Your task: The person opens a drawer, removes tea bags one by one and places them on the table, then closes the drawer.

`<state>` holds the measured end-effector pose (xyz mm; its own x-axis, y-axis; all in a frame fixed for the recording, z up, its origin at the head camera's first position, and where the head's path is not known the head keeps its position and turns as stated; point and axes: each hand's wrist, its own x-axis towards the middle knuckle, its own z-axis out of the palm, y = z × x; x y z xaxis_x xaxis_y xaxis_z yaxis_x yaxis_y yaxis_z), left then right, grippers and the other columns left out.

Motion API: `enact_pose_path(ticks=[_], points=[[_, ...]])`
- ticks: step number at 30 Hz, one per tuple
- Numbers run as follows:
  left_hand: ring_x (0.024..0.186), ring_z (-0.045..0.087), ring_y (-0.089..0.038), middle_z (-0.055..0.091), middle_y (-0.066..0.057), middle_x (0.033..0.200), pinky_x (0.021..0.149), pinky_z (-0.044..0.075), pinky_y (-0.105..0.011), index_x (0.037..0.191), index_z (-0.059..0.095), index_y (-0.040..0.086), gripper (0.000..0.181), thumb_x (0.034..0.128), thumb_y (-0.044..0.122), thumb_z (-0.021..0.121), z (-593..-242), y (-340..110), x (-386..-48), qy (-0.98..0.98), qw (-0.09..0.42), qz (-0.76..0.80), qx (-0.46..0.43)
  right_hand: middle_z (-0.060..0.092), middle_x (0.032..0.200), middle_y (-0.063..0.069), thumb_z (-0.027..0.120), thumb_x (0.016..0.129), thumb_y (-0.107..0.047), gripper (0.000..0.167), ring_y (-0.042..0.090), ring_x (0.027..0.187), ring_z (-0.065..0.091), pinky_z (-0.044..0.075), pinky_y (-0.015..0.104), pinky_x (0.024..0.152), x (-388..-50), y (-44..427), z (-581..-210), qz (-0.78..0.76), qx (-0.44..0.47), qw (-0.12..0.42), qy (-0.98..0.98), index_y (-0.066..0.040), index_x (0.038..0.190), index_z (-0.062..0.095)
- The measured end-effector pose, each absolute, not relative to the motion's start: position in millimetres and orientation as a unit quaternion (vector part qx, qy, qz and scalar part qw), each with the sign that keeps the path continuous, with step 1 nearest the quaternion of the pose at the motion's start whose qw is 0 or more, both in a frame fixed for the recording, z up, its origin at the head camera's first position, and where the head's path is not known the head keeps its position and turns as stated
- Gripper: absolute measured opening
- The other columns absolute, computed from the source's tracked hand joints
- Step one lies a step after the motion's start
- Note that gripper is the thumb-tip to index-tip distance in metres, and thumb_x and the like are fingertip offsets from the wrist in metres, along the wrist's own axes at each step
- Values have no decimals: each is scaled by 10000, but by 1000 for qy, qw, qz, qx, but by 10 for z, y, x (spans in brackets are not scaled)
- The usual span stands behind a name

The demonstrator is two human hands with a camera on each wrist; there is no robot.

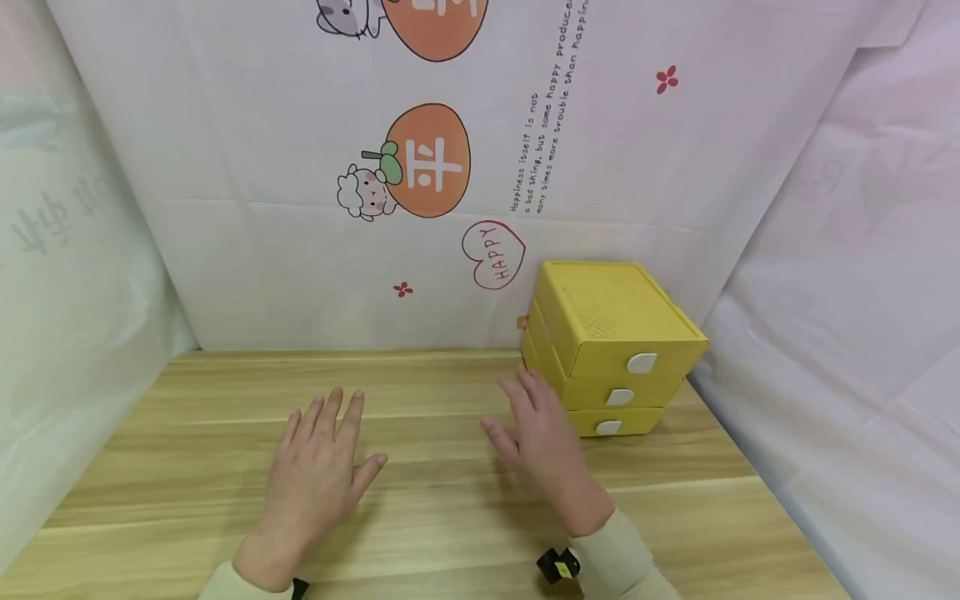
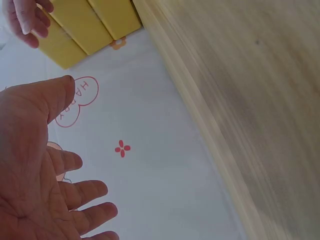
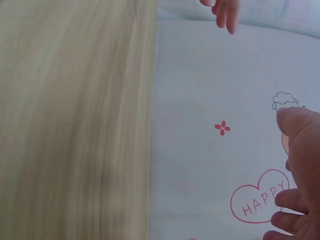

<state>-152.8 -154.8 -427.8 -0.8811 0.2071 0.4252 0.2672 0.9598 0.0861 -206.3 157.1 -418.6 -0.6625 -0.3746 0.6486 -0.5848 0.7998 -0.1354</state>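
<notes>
Head view, and from here left hand [image 1: 311, 479] and right hand [image 1: 551, 450] look empty, fingers loosely spread. Yellow drawer box [image 1: 600, 358] sits near the table [image 1: 420, 517]'s far-right corner; I'd brace it before tugging any white tab [image 1: 619, 397].

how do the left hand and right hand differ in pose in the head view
The left hand is well apart from the yellow drawer unit; the right hand overlaps its lower left side.
The left hand points up and slightly right; the right hand angles up and left.
Both are empty, fingers extended.
</notes>
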Motion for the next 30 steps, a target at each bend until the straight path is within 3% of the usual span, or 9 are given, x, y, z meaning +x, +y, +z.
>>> enact_pose_path(ticks=[7,19,22,28,30], points=[[1417,458,-505,455,-290,1565,1187,301,-671,1586,409,33,847,964,539,680,-4287,-1544,-1538,-966,217,-69,-123,617,1370,267,490,1079,-539,628,432,1268,603,529,590,1010,-2081,1683,-4049,211,262,397,-854,5,1371,607],[1390,490,-504,484,-292,1542,1170,327,-677,1569,436,29,827,963,535,680,-4308,-1542,-1534,-964,221,-74,-130,676,1279,261,534,1081,-457,560,435,1192,639,513,561,980,-2158,1936,-3895,244,235,513,-789,55,1278,643],[1390,489,-506,482,-294,1542,1170,325,-677,1571,433,28,830,961,533,684,-4307,-1540,-1533,-964,220,-71,-129,678,1284,253,536,1080,-453,560,425,1206,634,488,497,1035,-2143,1991,-3849,253,225,522,-783,61,1269,650],[1381,497,-509,490,-297,1534,1167,325,-682,1565,441,26,829,954,523,700,-4306,-1536,-1534,-964,222,-71,-129,679,1294,252,542,1073,-460,567,407,1248,623,379,253,1172,-2112,2077,-3779,261,198,539,-776,62,1264,652],[1380,497,-510,494,-298,1531,1166,327,-682,1563,445,26,828,952,521,704,-4307,-1535,-1535,-964,222,-71,-130,673,1319,243,546,1068,-459,570,405,1260,617,376,244,1168,-2104,2113,-3763,263,185,543,-776,63,1273,649]])
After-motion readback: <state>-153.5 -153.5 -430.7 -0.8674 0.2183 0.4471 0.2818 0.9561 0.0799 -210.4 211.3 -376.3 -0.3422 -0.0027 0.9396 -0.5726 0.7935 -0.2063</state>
